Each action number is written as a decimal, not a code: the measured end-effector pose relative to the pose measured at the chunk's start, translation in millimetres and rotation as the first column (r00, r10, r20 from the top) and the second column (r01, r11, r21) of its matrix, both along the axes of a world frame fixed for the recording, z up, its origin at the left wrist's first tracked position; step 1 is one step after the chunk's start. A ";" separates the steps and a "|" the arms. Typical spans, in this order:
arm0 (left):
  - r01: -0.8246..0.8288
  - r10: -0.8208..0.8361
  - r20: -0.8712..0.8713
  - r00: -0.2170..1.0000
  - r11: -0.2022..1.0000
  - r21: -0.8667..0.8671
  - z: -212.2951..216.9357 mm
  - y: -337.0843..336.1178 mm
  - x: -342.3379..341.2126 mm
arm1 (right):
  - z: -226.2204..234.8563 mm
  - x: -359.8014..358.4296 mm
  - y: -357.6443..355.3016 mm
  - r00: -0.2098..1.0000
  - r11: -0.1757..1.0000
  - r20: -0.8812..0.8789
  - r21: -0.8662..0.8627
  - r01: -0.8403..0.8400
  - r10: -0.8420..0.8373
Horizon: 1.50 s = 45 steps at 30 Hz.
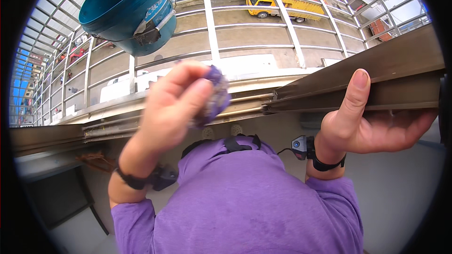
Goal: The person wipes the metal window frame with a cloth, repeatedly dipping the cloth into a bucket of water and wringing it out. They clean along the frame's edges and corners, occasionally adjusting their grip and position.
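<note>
Purple cloth (219, 98), bunched and blurred, was pinched between the thumb and fingers of a person's left hand (170, 101) over the metal window track (252, 102); whether it touched the track could not be told. The right hand (360, 124) held nothing visible, its thumb raised and apart from its outstretched fingers at the lower edge of a brown window frame (400, 59). A teal bucket (117, 16) with a wire handle appeared at upper left, before a grille of pale metal bars (210, 23). Beyond the bars, a yellow truck (266, 3) stood below on the pavement.
</note>
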<state>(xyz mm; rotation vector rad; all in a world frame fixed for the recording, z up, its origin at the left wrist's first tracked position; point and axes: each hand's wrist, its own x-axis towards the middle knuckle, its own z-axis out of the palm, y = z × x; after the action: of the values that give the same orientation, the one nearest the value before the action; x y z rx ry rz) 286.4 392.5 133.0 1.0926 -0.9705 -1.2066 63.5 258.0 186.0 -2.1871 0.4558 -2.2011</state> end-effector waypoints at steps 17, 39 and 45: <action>0.008 -0.064 0.899 0.432 0.998 0.068 -126.7 23.8 7.3 | -3.5 -0.8 2.3 0.995 0.996 -0.059 -0.044 0.076 -0.078; 0.321 0.138 0.913 0.384 0.907 -0.272 -132.7 -42.6 -50.9 | 0.4 6.0 -0.4 0.998 0.995 -0.027 -0.088 0.055 -0.057; 0.457 0.170 0.941 0.294 0.840 -0.294 -132.1 -36.7 -62.4 | 1.5 8.3 -0.3 0.998 0.992 -0.031 -0.110 0.054 -0.058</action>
<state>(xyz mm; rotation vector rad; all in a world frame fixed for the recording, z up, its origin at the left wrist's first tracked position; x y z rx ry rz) 224.0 355.8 0.9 1.2456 -2.2583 -0.1665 71.8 257.7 187.5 -2.2969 0.4119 -2.2723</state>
